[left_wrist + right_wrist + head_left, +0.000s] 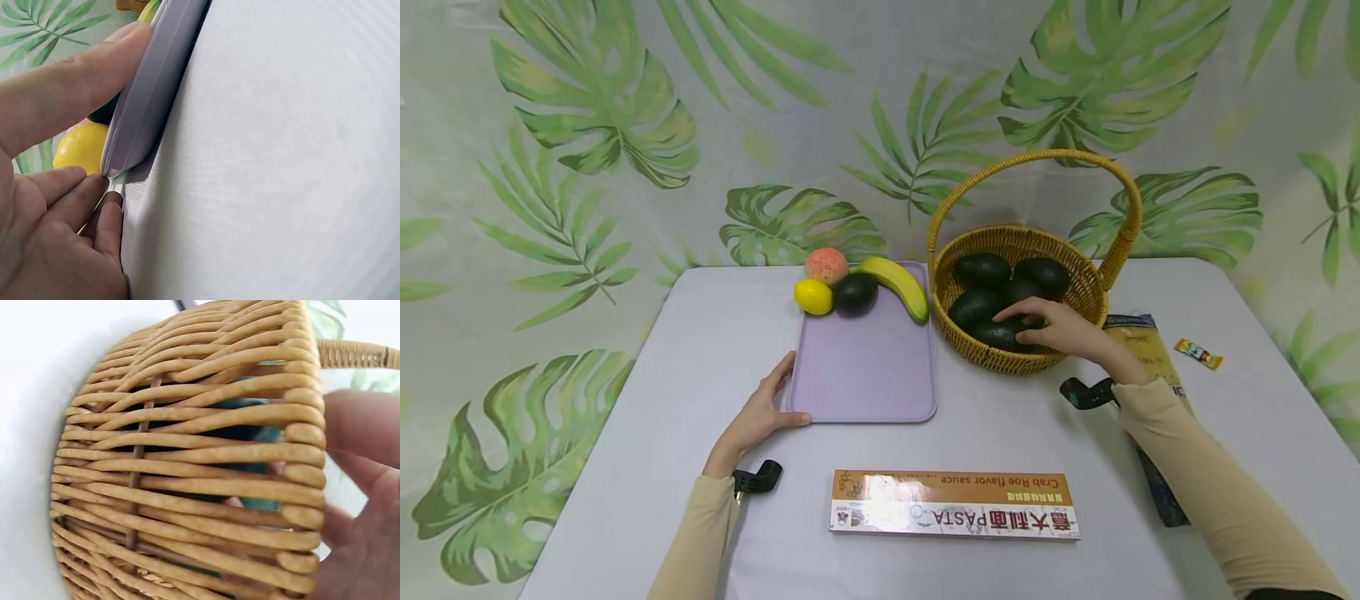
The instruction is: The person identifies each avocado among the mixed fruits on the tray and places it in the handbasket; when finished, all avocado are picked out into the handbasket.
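Observation:
My left hand [765, 414] is at the near left corner of a light purple tray [865, 367], thumb along the front edge and fingers by the left side. In the left wrist view the thumb [81, 87] lies against the tray's raised edge. On the tray's far part are a banana [898, 283], a dark avocado [854, 295], a yellow lemon [813, 297] and a pink peach [827, 267]. My right hand [1060, 327] reaches over the rim of a wicker basket [992, 358] and grips the nearest avocado [992, 333]. The basket's weave partly hides these fingers in the right wrist view.
Several other avocados [982, 270] lie in the basket, whose tall handle [1037, 157] arches above. A pasta box [955, 505] lies near the front. Under the right forearm is a long pasta bag [1150, 350], with a small colourful packet [1199, 354] farther right.

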